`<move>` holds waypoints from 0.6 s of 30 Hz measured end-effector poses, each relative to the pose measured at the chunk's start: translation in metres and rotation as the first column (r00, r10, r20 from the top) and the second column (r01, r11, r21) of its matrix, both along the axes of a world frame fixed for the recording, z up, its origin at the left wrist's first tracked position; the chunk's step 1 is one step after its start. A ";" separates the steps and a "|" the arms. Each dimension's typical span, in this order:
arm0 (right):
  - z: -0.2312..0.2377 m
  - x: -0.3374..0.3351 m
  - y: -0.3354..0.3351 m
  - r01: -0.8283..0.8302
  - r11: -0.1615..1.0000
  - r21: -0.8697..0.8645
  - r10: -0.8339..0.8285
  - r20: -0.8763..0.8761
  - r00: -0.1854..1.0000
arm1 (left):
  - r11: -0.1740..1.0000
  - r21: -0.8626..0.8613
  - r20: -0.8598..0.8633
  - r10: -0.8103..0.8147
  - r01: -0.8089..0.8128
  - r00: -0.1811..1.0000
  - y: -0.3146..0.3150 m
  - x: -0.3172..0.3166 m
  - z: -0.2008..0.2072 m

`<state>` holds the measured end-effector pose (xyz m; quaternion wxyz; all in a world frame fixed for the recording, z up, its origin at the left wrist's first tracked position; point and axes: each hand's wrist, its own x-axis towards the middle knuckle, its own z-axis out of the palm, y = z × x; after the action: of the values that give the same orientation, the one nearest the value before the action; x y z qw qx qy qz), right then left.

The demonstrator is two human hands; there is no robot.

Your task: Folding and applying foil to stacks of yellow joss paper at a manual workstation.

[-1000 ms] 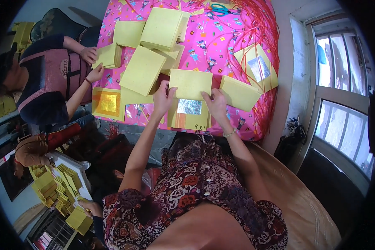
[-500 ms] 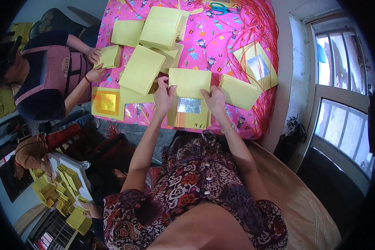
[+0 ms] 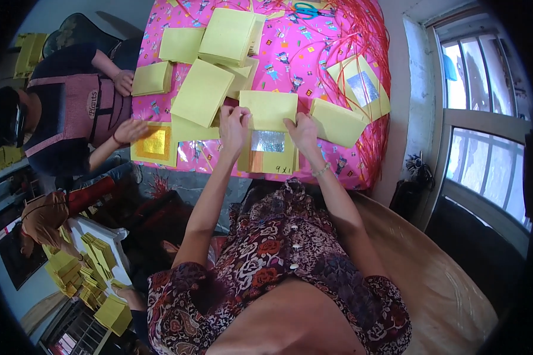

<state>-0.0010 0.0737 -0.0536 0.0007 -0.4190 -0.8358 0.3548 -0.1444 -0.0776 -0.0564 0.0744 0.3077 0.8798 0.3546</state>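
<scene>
A yellow paper sheet point(image 3: 269, 110) stands folded up in front of me, its upper part pinched at the left edge by my left hand point(image 3: 235, 128) and at the right edge by my right hand point(image 3: 304, 134). Below the fold shows a silver foil square point(image 3: 267, 142) on more yellow paper with an orange stripe and handwriting. A stack of folded yellow paper point(image 3: 202, 93) lies just left of my left hand, and another stack point(image 3: 339, 122) lies right of my right hand. My fingertips are partly hidden by the paper.
A pink patterned cloth point(image 3: 302, 83) covers the table. Red strings point(image 3: 367, 47) run along its right side over a foil-faced sheet point(image 3: 362, 89). Teal scissors point(image 3: 306, 10) lie at the back. At left sits a co-worker point(image 3: 71, 109) beside a gold-foil sheet point(image 3: 154, 142) and small stack point(image 3: 151, 78).
My hands keep hold of the sheet with little movement. The co-worker has let go of the small yellow stack, and one of their hands has moved over to the gold-foil sheet.
</scene>
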 end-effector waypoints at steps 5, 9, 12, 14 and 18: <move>-0.004 -0.008 0.005 -0.004 1.000 0.011 0.004 0.021 1.000 | 0.961 -0.265 -0.172 -0.126 0.077 0.977 0.015 0.000 -0.009; -0.010 -0.008 0.012 -0.003 1.000 0.014 0.003 0.050 0.999 | 0.928 -0.323 -0.104 -0.228 0.184 0.968 0.022 0.014 0.001; -0.013 -0.009 0.014 -0.005 1.000 0.025 0.004 0.034 0.999 | 0.904 -0.394 -0.071 -0.210 0.166 0.975 0.028 0.015 -0.001; -0.014 -0.006 0.014 -0.006 0.999 0.036 0.006 0.021 1.000 | 0.903 -0.410 -0.114 -0.187 0.125 0.976 0.033 0.022 -0.002; 0.009 -0.006 0.001 0.128 0.960 0.251 -0.065 -0.246 0.967 | 0.911 -0.408 -0.162 -0.136 0.060 0.977 0.031 0.028 -0.010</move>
<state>-0.0074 0.0747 -0.0445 0.1729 -0.4106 -0.8482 0.2866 -0.1164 -0.0467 -0.0668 0.0708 0.3618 0.9201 0.1324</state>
